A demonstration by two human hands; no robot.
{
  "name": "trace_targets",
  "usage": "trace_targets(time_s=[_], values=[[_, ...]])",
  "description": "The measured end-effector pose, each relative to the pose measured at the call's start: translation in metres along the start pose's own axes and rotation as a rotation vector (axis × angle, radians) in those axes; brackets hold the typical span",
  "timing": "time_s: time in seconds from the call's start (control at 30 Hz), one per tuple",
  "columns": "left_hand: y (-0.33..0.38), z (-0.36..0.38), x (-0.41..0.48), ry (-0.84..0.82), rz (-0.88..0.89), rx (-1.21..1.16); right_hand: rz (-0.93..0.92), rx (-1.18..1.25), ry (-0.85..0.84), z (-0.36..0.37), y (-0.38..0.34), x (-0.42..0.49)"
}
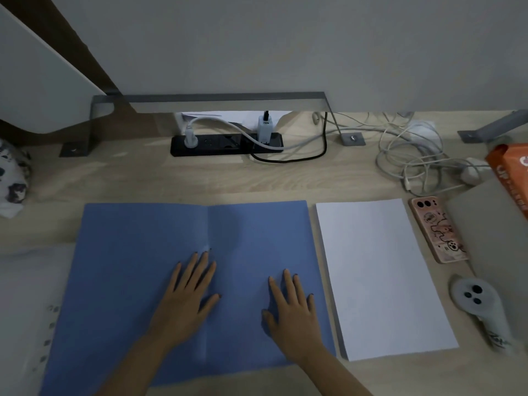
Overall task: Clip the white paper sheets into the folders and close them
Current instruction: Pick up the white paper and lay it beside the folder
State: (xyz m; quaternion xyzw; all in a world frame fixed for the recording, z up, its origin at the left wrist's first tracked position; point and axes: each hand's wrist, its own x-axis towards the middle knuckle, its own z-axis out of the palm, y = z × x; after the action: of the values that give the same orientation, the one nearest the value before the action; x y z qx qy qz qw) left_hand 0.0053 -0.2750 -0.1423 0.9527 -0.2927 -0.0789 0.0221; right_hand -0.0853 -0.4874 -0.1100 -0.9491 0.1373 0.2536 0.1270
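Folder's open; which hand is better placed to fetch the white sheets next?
Right, probably. The right hand lies flat on the right half of the blue folder, beside the white paper stack; the left hand rests near the centre fold, farther away.

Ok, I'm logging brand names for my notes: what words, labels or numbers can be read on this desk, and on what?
Nothing reads clearly.
Orange packet: white lettering, blurred and cut off by the frame edge, unreadable.
Phone case: cartoon print; any words too small to read.
Power strip: no legible marking.
Blue folder and white paper sheets: no text shows.
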Motion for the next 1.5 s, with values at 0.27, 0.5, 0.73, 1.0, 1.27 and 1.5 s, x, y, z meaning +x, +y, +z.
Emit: trace_targets(time_s=[0.27, 0.5, 0.73, 1.0, 1.27, 1.5], values=[[0.059, -0.029, 0.001, 0.108, -0.21, -0.338, -0.144, 0.528, 0.028, -0.044, 0.03, -0.004], [0.177, -0.069, 0.049, -0.036, -0.488, -1.183, -0.037, 0.57, 0.362, -0.067, 0.111, -0.005], [0.248, -0.08, 0.092, -0.3, -0.689, -1.498, -0.018, 0.52, 0.264, -0.052, 0.148, -0.001], [0.245, -0.068, 0.118, -0.358, -0.888, -1.392, 0.002, 0.528, 0.229, -0.048, 0.152, 0.004], [0.246, -0.071, 0.121, -0.387, -0.925, -1.452, 0.06, 0.539, 0.184, -0.054, 0.15, 0.003], [0.25, -0.064, 0.104, -0.3, -0.786, -1.558, 0.054, 0.53, 0.19, -0.063, 0.143, 0.001]])
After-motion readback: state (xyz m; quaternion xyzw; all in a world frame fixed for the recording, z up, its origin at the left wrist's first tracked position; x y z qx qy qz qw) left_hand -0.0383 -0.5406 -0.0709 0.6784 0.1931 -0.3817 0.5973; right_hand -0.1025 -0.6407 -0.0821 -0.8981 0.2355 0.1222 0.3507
